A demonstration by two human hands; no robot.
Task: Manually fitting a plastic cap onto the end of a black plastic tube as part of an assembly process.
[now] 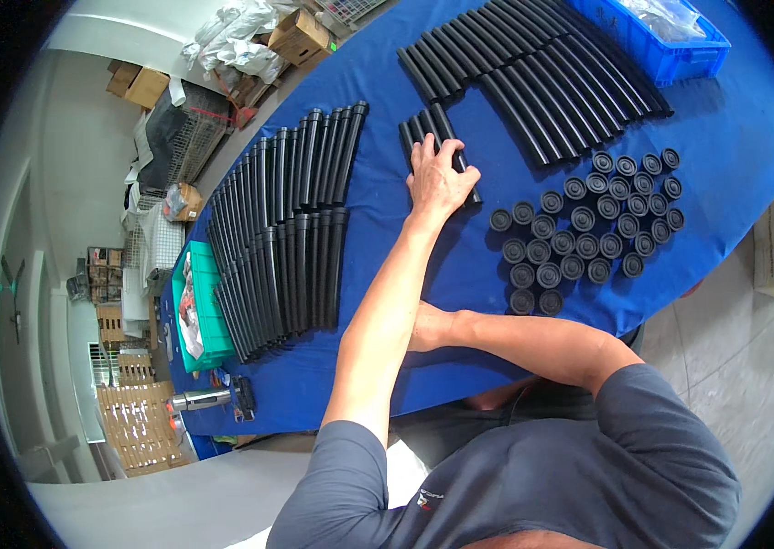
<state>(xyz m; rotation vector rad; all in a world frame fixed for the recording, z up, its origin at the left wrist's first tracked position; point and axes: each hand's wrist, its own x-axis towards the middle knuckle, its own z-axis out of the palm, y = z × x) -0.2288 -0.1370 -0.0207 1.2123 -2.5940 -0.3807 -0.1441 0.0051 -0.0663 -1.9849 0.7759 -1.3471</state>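
Left hand (437,178): laid flat on a small group of black tubes (430,133), fingers spread over them.
Right hand (423,328): mostly hidden behind the left forearm; its grip cannot be told.
Black caps (588,229): clustered right of the hand.
Table (735,128): covered in blue cloth.
Blue bin (666,41): set at the far edge.

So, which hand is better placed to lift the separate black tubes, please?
Left: the left hand rests on the black tubes; the right hand lies nearer the body, half hidden.
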